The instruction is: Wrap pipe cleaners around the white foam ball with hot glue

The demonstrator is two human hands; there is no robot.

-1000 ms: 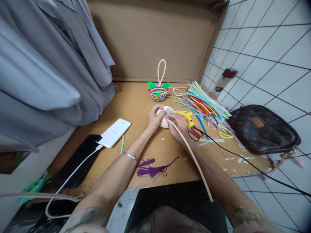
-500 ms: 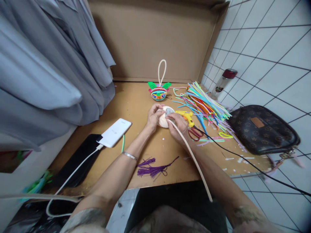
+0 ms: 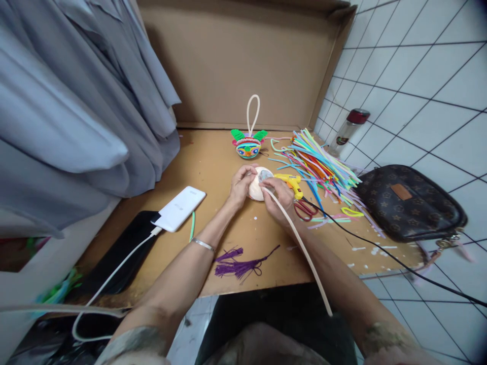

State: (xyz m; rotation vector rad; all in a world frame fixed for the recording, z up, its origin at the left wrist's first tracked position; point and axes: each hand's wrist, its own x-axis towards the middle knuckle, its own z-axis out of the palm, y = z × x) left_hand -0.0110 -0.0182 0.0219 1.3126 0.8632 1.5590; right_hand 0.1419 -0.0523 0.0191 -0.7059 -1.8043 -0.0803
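A round cream-coloured piece [image 3: 257, 188] with a greyish patch near its top is held over the table. My left hand [image 3: 241, 186] grips its left edge between thumb and fingers. At its right side, my right hand [image 3: 278, 197] pinches the end of a long cream strip [image 3: 300, 241] against the piece; the strip curves down over my right forearm toward my lap. Just right of my right hand lies a yellow glue gun [image 3: 291, 185], with red-handled scissors [image 3: 304, 209] below it.
A colourful ornament [image 3: 248, 146] with green ears and a white loop stands behind. Pipe cleaners [image 3: 323, 162], a dark bag [image 3: 413, 203] and a bottle [image 3: 349, 132] are at the right. Purple tassels [image 3: 239, 267] lie in front; a white power bank [image 3: 180, 208] is left.
My left fingers have shifted slightly on the round piece, showing a little more of its grey patch. Both hands keep their hold, and the strip hangs nearly as before.
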